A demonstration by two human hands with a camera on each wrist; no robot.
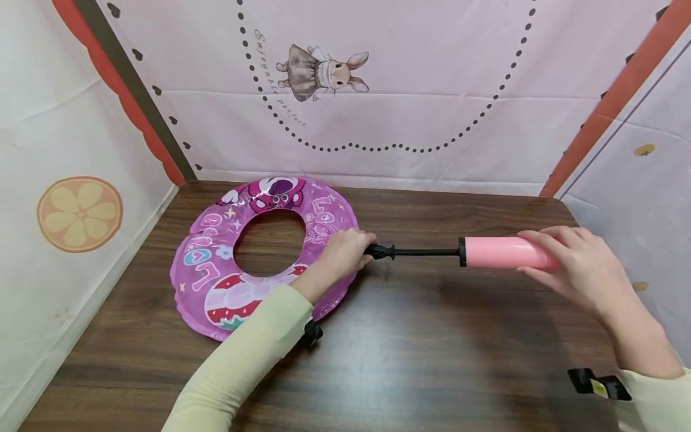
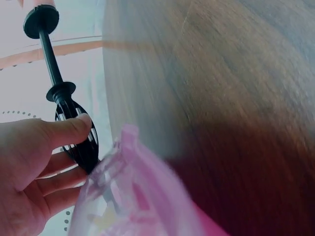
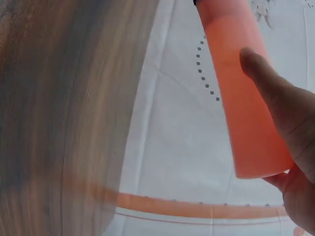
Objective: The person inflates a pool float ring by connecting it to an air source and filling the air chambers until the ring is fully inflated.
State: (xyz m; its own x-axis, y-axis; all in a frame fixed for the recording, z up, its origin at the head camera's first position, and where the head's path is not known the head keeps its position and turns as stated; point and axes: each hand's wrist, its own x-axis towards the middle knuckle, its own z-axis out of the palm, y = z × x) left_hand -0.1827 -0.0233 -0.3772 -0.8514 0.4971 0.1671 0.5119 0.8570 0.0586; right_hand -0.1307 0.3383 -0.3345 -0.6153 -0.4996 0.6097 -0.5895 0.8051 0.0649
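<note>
A pink hand pump (image 1: 493,252) is held sideways above the table, its black rod (image 1: 426,252) drawn out of the barrel. My left hand (image 1: 345,255) grips the black handle (image 2: 76,132) at the rod's end; in the left wrist view the thumb lies across it. The pump's barrel (image 3: 241,98) is in my right hand (image 1: 583,264), with thumb and fingers on either side near its end. Under my left forearm and hand lies a purple swim ring (image 1: 189,294) with bear and strawberry prints, looking puffed up with a wrinkled edge. Its valve cannot be made out.
The brown wooden table (image 1: 410,360) carries the ring on its left half. Printed cloth walls stand around it: a rabbit print (image 1: 324,72) at the back, an orange-slice print (image 1: 80,214) on the left. A black strap (image 1: 599,385) sits by the right cuff.
</note>
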